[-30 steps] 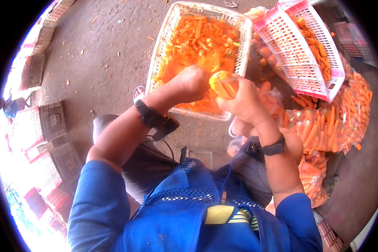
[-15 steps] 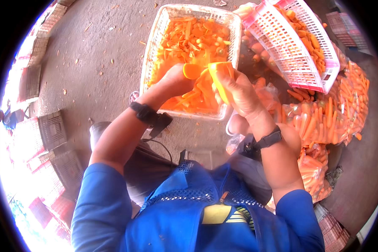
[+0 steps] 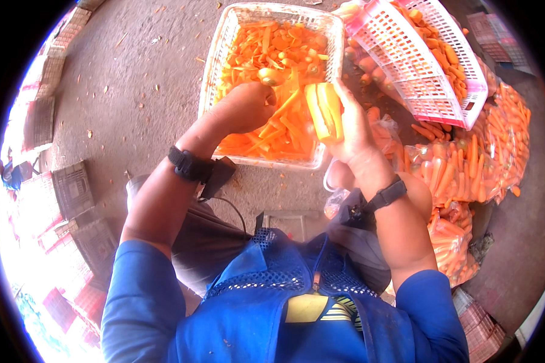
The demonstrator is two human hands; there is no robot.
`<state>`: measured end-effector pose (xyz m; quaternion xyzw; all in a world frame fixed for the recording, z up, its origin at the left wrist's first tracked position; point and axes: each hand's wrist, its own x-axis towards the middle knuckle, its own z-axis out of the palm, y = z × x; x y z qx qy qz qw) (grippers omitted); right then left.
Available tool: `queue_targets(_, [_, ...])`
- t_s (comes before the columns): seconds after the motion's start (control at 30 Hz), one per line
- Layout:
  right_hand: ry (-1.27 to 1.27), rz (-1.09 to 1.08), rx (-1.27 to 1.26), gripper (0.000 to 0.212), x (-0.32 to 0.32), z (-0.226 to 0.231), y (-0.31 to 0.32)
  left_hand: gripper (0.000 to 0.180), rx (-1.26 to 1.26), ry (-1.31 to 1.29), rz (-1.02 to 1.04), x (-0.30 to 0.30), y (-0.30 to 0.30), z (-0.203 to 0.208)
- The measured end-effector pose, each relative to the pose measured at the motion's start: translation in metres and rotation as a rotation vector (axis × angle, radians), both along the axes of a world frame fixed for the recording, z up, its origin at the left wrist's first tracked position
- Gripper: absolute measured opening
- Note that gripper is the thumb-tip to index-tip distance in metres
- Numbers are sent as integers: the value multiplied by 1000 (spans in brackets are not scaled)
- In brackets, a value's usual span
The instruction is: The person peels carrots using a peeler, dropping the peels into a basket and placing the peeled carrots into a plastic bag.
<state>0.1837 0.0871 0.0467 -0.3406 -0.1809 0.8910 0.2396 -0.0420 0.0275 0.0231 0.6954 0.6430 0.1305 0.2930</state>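
My left hand point(image 3: 247, 107) is closed in a fist over the left side of a white plastic basket point(image 3: 208, 85). The rounded end of a carrot point(image 3: 271, 76) shows just beyond its fingers; the rest is hidden. My right hand point(image 3: 352, 130) grips a yellow-orange slotted block, which looks like a peeler point(image 3: 324, 112), above the basket's right side. Its long dark slot shows, with the fingers behind and along its right edge. Orange peel strips and carrot pieces point(image 3: 266, 45) fill the basket below both hands.
To the right, a tilted pink-and-white crate point(image 3: 399, 66) holds peeled carrots point(image 3: 445, 54). Clear bags of carrots point(image 3: 460, 172) lie below and beside it. Stacked crates point(image 3: 72, 190) line the left. Scraps dot the concrete floor point(image 3: 121, 91). My knees are close to the basket's near side.
My hands have moved apart: the left went slightly left, and its carrot end now points away from me. The peeler has turned so its slotted face shows. The whole view has shifted slightly.
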Motion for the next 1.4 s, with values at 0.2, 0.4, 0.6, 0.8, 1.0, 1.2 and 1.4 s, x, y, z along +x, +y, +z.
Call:
queue_targets(0.2, [-87, -37, 35, 46, -9, 4, -5, 22, -214, -574, 274, 6, -4, 21])
queue_targets(0.4, [-23, -84, 18, 50, -21, 17, -9, 25, -38, -856, 288, 29, 1, 39])
queue_targets(0.6, [21, -40, -29, 41, -23, 6, -7, 32, 25, -980, 280, 23, 10, 49])
queue_targets(0.8, [80, 17, -59, 33, -19, 0, -11, 30, 131, -999, 440, 19, 15, 76])
queue_targets(1.0, [-6, 83, -146, 31, -27, 11, -23, 25, 120, -1281, 421, 39, 22, 84])
queue_targets(1.2, [72, 32, -138, 28, -24, 20, -20, 43, 307, -705, 190, 24, 23, 69])
queue_targets(1.4, [130, 111, 72, 35, -16, 18, -14, 27, -105, -947, -38, 35, 8, 99])
